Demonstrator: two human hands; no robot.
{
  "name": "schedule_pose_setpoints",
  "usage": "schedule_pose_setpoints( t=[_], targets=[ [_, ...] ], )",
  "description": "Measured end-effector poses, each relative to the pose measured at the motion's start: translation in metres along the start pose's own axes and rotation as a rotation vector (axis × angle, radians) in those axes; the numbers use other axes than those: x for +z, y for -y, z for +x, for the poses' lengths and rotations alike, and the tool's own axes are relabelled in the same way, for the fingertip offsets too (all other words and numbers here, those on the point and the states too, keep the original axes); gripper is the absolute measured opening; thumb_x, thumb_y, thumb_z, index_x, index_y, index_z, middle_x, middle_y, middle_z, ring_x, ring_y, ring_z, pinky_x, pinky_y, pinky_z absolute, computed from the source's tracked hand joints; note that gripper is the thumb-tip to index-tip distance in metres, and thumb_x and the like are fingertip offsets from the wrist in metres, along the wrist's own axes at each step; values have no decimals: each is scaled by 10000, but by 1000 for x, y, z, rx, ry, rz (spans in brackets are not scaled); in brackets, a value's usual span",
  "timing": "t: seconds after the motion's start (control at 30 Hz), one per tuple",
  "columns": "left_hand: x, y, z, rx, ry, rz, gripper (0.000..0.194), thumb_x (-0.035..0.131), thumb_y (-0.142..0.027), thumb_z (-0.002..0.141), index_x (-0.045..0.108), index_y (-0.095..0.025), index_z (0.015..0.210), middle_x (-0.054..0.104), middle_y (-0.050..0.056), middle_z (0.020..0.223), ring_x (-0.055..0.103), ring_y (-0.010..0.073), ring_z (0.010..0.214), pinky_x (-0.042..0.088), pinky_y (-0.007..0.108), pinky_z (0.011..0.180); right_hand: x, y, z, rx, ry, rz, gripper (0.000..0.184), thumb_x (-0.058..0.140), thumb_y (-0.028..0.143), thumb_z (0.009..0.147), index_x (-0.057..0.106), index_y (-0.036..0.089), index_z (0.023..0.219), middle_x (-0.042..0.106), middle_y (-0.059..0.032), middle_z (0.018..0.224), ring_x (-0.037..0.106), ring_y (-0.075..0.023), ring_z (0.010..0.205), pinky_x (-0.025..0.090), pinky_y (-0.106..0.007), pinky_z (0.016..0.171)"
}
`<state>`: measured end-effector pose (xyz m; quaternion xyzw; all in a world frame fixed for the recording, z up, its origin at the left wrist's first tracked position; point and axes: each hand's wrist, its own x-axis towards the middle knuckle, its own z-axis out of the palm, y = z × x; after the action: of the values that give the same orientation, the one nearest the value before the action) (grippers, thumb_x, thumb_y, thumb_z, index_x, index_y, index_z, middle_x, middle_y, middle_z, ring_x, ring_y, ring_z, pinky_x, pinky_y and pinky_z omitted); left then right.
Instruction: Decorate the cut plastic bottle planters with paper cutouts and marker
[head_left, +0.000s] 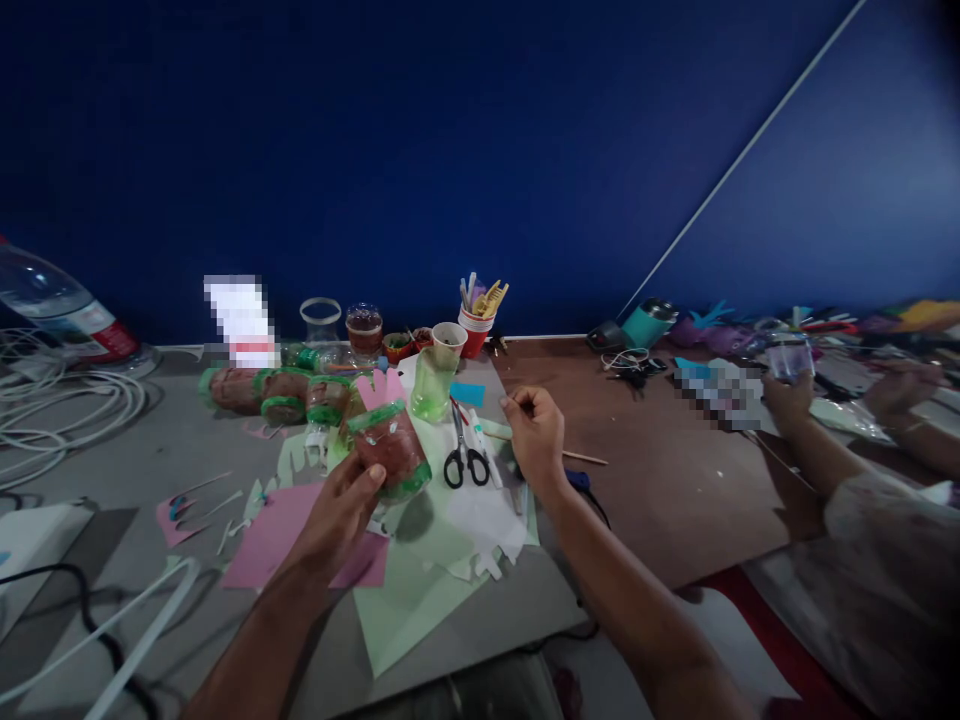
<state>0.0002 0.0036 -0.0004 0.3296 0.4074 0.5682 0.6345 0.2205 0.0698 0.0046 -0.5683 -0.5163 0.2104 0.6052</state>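
My left hand (347, 497) is wrapped round a painted container (390, 450), brown in the middle with green bands at both ends, tilted above the paper. Pink cut paper (379, 388) sticks up behind its top edge. My right hand (536, 430) is closed in a pinch to the right of it; whatever is between the fingertips is too small to tell. Between my hands lie black-handled scissors (466, 462) and a white marker (486, 450) on white and pale green paper (420, 610). Pink paper (277, 535) lies under my left forearm.
More brown-and-green containers (236, 388) lie at the back left. A paper cup (448, 345) and a red cup of brushes (477, 325) stand at the back. White cables (112, 400) and a large bottle (67, 310) are far left. Another person's hands (791, 398) work at right.
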Motion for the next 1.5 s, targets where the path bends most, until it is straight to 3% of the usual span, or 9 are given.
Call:
schedule_pose_setpoints(
  t=[0.3, 0.47, 0.6, 0.83, 1.1, 1.2, 1.3, 1.4, 1.5],
  targets=[
    [-5, 2, -4, 29, 41, 23, 444, 738, -437, 633, 658, -181, 987, 696, 87, 1024, 627, 260, 968, 483, 345, 844, 3, 3, 1, 82, 156, -19, 217, 596, 350, 719, 537, 162, 628, 465, 52, 509, 417, -91, 478, 340, -210, 488],
    [-4, 8, -2, -32, 113, 217, 276, 710, -396, 686, 628, -181, 838, 664, 37, 826, 610, 209, 850, 454, 314, 791, 0, -6, 6, -87, 430, -631, 403, 336, 366, 924, 605, 153, 713, 646, -42, 716, 588, -133, 661, 403, -217, 603],
    [-2, 13, 1, -49, 130, 429, 204, 676, -360, 716, 579, -182, 740, 594, 8, 704, 583, 204, 802, 432, 317, 764, 2, -13, 5, -97, 581, -926, 236, 485, 347, 876, 630, 169, 932, 679, -104, 972, 639, -200, 860, 423, -254, 702],
    [1, 12, 2, -45, 166, 487, 249, 638, -337, 743, 600, -183, 936, 629, 28, 813, 579, 225, 911, 424, 325, 826, 6, -16, 0, -74, 743, -1114, 292, 548, 320, 833, 545, 145, 1068, 681, -151, 985, 657, -264, 920, 453, -307, 752],
    [6, 15, 2, 15, 64, 451, 496, 640, -329, 730, 490, -184, 1179, 625, 79, 1056, 548, 246, 1070, 416, 353, 913, 7, -13, -2, -92, 755, -1114, 390, 515, 209, 812, 485, 136, 1194, 692, -146, 955, 665, -266, 877, 458, -314, 724],
    [3, 20, 4, 30, 55, 453, 548, 648, -323, 718, 459, -189, 1214, 624, 86, 1101, 557, 243, 1077, 412, 360, 929, 6, -13, 1, -104, 611, -888, 416, 428, 173, 824, 502, 146, 1232, 690, -112, 954, 650, -221, 850, 450, -294, 730],
    [-1, 26, 6, 40, 32, 497, 599, 655, -315, 709, 445, -180, 1253, 639, 85, 1081, 569, 243, 1065, 404, 372, 938, 5, -12, 4, -17, 481, -347, 370, 406, 207, 801, 634, 164, 1089, 677, -43, 815, 607, -166, 705, 441, -260, 660],
    [-4, 28, 6, 18, -17, 526, 661, 672, -317, 687, 431, -175, 1286, 637, 97, 1102, 587, 244, 1035, 418, 377, 917, 5, -8, 3, 202, 530, 186, 302, 466, 284, 766, 673, 153, 941, 587, 6, 623, 500, -116, 520, 392, -232, 523],
    [-2, 27, 4, 42, -31, 564, 655, 686, -312, 668, 463, -188, 1272, 632, 106, 1127, 604, 243, 995, 436, 383, 888, 4, -3, 0, 328, 565, 573, 284, 506, 307, 734, 632, 149, 933, 570, 6, 617, 479, -107, 487, 376, -235, 487]
  ],
)
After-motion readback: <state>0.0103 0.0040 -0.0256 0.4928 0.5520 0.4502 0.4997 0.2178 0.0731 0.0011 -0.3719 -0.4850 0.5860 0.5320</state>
